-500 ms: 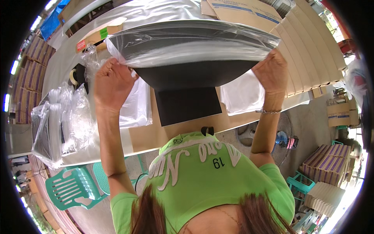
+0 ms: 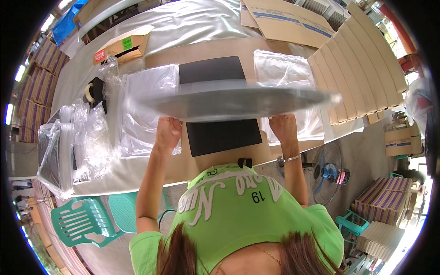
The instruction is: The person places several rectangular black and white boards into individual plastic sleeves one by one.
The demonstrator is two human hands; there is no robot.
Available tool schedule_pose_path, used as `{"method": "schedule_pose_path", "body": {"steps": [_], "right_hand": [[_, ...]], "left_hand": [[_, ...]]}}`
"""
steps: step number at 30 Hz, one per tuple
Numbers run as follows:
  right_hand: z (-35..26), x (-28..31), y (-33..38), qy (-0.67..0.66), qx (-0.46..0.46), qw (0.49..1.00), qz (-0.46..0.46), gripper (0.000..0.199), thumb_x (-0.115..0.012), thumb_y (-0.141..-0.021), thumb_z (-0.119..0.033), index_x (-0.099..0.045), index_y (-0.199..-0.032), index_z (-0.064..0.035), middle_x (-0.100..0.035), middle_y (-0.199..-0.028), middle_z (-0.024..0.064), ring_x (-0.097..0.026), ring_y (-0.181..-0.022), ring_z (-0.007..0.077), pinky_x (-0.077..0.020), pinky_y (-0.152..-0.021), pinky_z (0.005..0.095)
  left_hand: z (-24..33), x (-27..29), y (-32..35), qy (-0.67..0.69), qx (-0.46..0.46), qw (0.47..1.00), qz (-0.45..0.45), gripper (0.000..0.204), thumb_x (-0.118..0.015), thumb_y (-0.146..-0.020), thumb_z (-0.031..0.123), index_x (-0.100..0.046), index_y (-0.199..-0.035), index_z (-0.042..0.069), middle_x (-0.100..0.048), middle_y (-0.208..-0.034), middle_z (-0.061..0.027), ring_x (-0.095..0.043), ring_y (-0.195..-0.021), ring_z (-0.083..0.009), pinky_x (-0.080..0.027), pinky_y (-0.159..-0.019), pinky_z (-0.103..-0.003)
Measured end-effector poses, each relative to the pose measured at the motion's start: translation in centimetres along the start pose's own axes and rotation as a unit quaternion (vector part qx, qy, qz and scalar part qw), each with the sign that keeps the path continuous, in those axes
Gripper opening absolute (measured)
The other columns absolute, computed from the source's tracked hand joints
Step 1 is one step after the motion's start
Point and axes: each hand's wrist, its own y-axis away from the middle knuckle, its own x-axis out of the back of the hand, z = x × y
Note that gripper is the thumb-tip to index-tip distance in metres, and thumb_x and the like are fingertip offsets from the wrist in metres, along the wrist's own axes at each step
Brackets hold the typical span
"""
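A black board in a clear plastic sleeve (image 2: 243, 103) is held up over the table, tilted so that it shows almost edge-on and smeared by motion. My left hand (image 2: 168, 133) is closed on its near edge, left of the middle. On the same edge, farther right, my right hand (image 2: 285, 129) is closed too; the fingertips of both are partly hidden. Beneath lies another black board (image 2: 224, 140) on brown cardboard, its middle covered by the raised one. Clear plastic sleeves lie flat on either side, a left stack (image 2: 149, 91) and a right stack (image 2: 282, 64).
Tan cardboard boxes (image 2: 362, 68) stand in a row at the right, with flattened cardboard (image 2: 288, 23) behind. Left are an open carton (image 2: 123, 45), a tape dispenser (image 2: 94, 91) and crumpled plastic (image 2: 94, 142). A fan (image 2: 327, 172) and teal chair (image 2: 85, 222) stand by the table.
Both hands have come closer together and lower, from the sleeve's side corners to the board's near edge. The sleeved board has tipped to nearly edge-on, uncovering more of the table behind.
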Motion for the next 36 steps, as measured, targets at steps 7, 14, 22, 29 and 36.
{"method": "schedule_pose_path", "body": {"steps": [7, 14, 22, 29, 36], "right_hand": [[-4.8, -0.8, 6.8, -0.526, -0.169, 0.82, -0.149, 0.027, -0.05, -0.09, -0.015, -0.046, -0.111, -0.0001, -0.058, -0.098, 0.0135, -0.06, -0.087, 0.0178, -0.0526, -0.062, 0.024], [-7.2, -1.7, 9.9, -0.371, -0.253, 0.892, -0.062, 0.018, -0.059, -0.084, -0.014, -0.052, -0.099, -0.0069, -0.059, -0.08, 0.004, -0.06, -0.066, 0.0091, -0.0504, -0.056, 0.0191], [-6.9, -2.5, 9.4, -0.345, -0.282, 0.895, 0.016, 0.019, -0.058, -0.085, -0.006, -0.052, -0.102, -0.0088, -0.058, -0.076, 0.0006, -0.06, -0.063, 0.0055, -0.0512, -0.052, 0.0184], [-4.6, -2.0, 8.4, -0.335, -0.31, 0.888, 0.054, 0.02, -0.057, -0.087, -0.01, -0.051, -0.106, -0.0102, -0.058, -0.076, 0.0006, -0.059, -0.059, 0.0062, -0.0505, -0.051, 0.0184], [3.2, -1.2, 8.1, -0.197, -0.254, 0.941, 0.102, 0.021, -0.064, -0.084, -0.014, -0.055, -0.102, -0.0097, -0.057, -0.074, -0.0028, -0.054, -0.061, 0.0039, -0.0453, -0.053, 0.0168]], "left_hand": [[-0.1, 2.3, 3.6, 0.244, 0.178, 0.95, -0.079, 0.017, -0.047, -0.09, 0.01, -0.051, -0.106, 0.006, -0.058, -0.097, -0.0069, -0.061, -0.079, -0.0131, -0.049, -0.067, -0.017], [2.7, -0.5, 10.1, 0.151, 0.29, 0.931, 0.163, 0.015, -0.047, -0.089, 0.01, -0.052, -0.104, 0.007, -0.057, -0.091, -0.0045, -0.059, -0.074, -0.0091, -0.048, -0.063, -0.015], [-0.1, 2.2, 10.2, 0.033, 0.348, 0.929, 0.124, 0.019, -0.056, -0.085, 0.012, -0.053, -0.104, 0.01, -0.05, -0.084, 0.0054, -0.051, -0.071, -0.0033, -0.044, -0.062, -0.016], [-3.1, 3.6, 9.5, 0.029, 0.329, 0.937, 0.117, 0.023, -0.059, -0.083, 0.011, -0.052, -0.105, 0.008, -0.051, -0.087, 0.0029, -0.053, -0.074, -0.0039, -0.046, -0.062, -0.015], [-7.7, 8.8, 9.9, -0.134, 0.279, 0.94, 0.14, 0.031, -0.058, -0.083, 0.016, -0.052, -0.112, 0.004, -0.054, -0.099, -0.0012, -0.052, -0.085, -0.0078, -0.044, -0.077, -0.02]]}}
